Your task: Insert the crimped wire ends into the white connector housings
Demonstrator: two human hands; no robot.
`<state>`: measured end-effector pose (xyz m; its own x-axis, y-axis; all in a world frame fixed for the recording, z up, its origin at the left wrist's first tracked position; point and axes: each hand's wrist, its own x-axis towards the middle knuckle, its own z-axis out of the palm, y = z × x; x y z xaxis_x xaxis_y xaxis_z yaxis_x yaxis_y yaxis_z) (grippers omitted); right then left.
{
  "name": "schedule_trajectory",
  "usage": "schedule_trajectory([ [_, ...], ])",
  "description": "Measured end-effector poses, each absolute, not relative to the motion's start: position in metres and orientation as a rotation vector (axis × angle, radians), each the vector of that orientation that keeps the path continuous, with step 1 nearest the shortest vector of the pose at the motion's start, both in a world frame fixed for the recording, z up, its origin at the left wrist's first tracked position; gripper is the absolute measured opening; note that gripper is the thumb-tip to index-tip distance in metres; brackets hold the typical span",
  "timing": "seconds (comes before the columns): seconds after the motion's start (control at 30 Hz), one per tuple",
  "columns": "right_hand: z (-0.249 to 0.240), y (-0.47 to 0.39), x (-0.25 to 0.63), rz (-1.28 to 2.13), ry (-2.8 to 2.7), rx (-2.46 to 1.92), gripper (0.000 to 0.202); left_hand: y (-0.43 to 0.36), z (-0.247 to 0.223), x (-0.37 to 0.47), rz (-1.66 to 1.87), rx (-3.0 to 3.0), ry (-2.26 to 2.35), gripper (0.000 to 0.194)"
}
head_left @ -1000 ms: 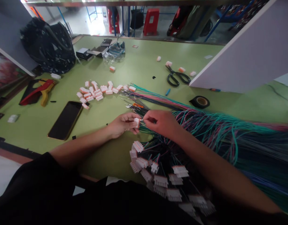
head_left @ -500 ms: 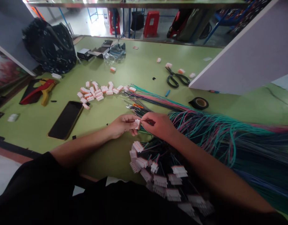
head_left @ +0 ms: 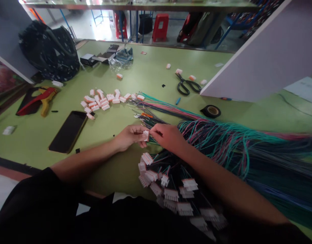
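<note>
Connector [head_left: 146, 135] pinched between grips (touching).

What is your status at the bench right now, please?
Left hand pinching a white connector. Right hand at the connector, fingertips against it, over the wire bundle. Finished connectors heaped near the body; nothing between the hands.

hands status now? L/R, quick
Left hand: closed, pinching a small white connector.
Right hand: closed, fingertips at the connector, pinching what looks like a thin wire; wire too small to confirm.
</note>
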<state>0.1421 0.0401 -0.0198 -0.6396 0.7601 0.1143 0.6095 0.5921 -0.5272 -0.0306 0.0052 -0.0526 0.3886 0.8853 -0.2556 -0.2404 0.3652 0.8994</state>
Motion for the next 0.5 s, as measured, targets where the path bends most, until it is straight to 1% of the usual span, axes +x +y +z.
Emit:
schedule_trajectory([
  [0.1, -0.004, 0.069, 0.162, 1.0, -2.595, -1.055, 0.019, 0.005, -0.055, -0.031, 0.849, 0.936, 0.853, 0.034],
  [0.13, 0.0, 0.083, 0.172, 0.976, -2.562, -1.129, 0.02, 0.005, -0.057, -0.031, 0.85, 0.946, 0.843, 0.034],
  [0.17, 0.002, 0.097, 0.182, 0.815, -2.506, -1.286, 0.02, 0.006, -0.058, -0.031, 0.851, 0.954, 0.831, 0.033],
  [0.23, 0.002, 0.124, 0.2, 0.334, -2.431, -1.641, 0.02, 0.006, -0.059, -0.032, 0.848, 0.961, 0.81, 0.032],
  [0.27, 0.0, 0.135, 0.207, 0.19, -2.48, -1.778, 0.019, 0.007, -0.059, -0.032, 0.845, 0.962, 0.804, 0.031],
  [0.37, -0.01, 0.152, 0.218, 0.065, -2.612, -1.946, 0.016, 0.008, -0.059, -0.033, 0.843, 0.95, 0.8, 0.032],
  [0.5, -0.016, 0.154, 0.225, 0.1, -2.559, -1.945, 0.012, 0.007, -0.057, -0.033, 0.851, 0.916, 0.805, 0.035],
])
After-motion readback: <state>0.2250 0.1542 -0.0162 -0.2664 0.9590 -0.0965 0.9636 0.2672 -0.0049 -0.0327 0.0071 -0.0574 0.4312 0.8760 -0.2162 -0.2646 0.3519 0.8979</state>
